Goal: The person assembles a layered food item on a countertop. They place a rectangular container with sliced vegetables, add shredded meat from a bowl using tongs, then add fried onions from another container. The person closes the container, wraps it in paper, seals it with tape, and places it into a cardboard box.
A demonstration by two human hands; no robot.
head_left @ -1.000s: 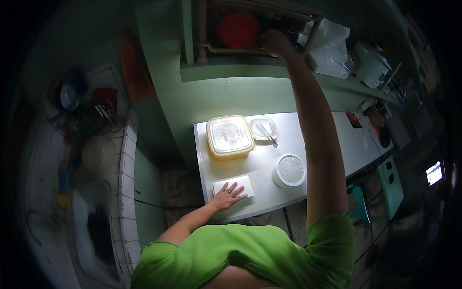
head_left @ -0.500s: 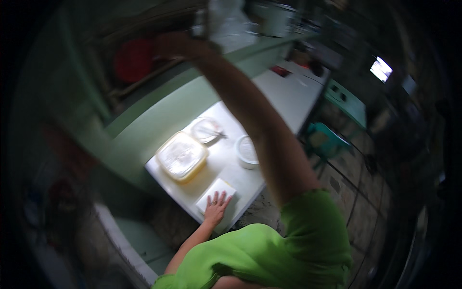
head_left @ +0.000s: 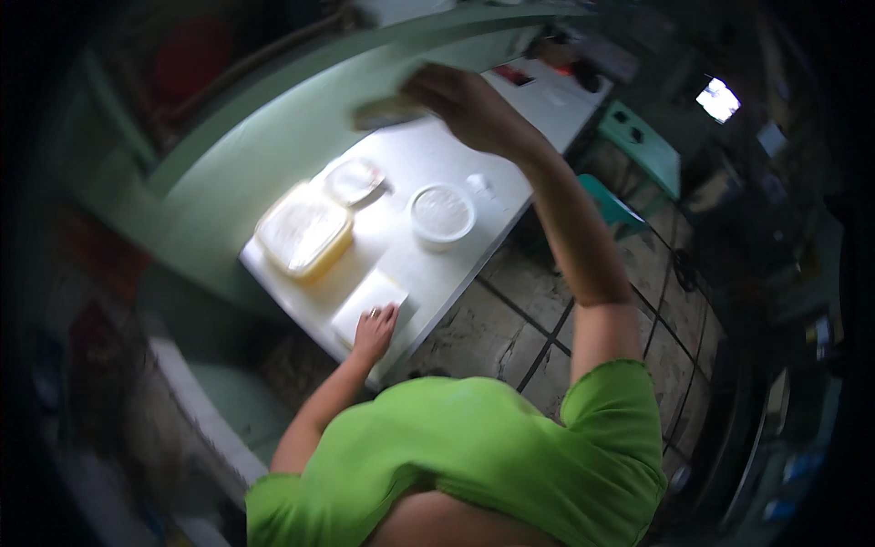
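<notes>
In my raised right hand [head_left: 460, 105], closed around one end, is a flat, oblong, greenish-yellow thing [head_left: 390, 113]; motion blur hides its kind. It hangs over the far side of the white table [head_left: 424, 296]. My left hand [head_left: 375, 335] lies on a white rectangular pad or stack [head_left: 366, 303] at the table's near end, fingers resting on its top. Beyond it stands a yellowish tub with a whitish lid [head_left: 305, 230]. A round clear lid or shallow dish [head_left: 354, 180] sits behind the tub. To the right is a round white tub [head_left: 441, 215] with pale contents or a pale lid.
A small white crumpled thing [head_left: 480, 185] lies near the table's right edge. Along the left runs a green wall ledge [head_left: 264, 109], with a dim red round thing [head_left: 190, 59] on a shelf above. A green stool [head_left: 629, 146] and teal chair [head_left: 612, 202] stand on the tiled floor.
My right arm has come back from the shelf, and the greenish-yellow thing now shows in that hand. The left hand's fingers are closer together on the white pad. The whole view has shifted.
</notes>
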